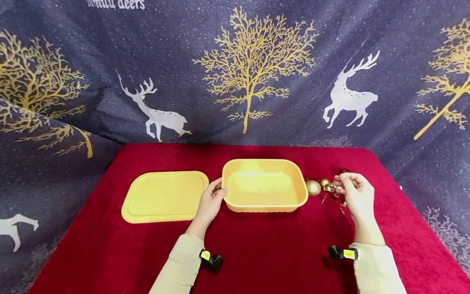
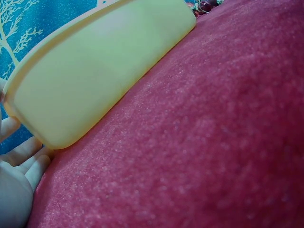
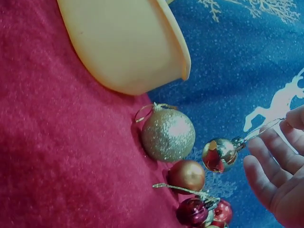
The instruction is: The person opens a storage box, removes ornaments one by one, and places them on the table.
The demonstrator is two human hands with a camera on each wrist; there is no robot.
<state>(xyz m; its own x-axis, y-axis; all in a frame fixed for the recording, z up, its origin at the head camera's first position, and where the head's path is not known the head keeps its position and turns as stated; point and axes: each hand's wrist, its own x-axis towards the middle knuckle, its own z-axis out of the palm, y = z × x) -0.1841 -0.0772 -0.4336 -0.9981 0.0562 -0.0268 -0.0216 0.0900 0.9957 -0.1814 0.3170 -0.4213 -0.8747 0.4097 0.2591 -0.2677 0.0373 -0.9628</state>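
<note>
An open yellow plastic box (image 1: 235, 204) stands mid-table, its wall filling the left wrist view (image 2: 95, 80). My left hand (image 1: 217, 191) holds the box's left rim, thumb on top; fingers (image 2: 23, 154) lie under the rim. The flat yellow lid (image 1: 165, 196) lies to the left. My right hand (image 1: 339, 180) pinches the string of a shiny gold bauble (image 3: 219, 155), which hangs just above the cloth. A glittery gold ball (image 3: 167, 134), a matte gold ball (image 3: 187, 175) and red baubles (image 3: 192, 211) lie right of the box.
A red cloth (image 1: 271, 253) covers the table. A dark blue drape with gold trees and white deer (image 1: 349, 98) hangs behind and around it. The ornament cluster (image 1: 323, 185) sits close to the box's right end.
</note>
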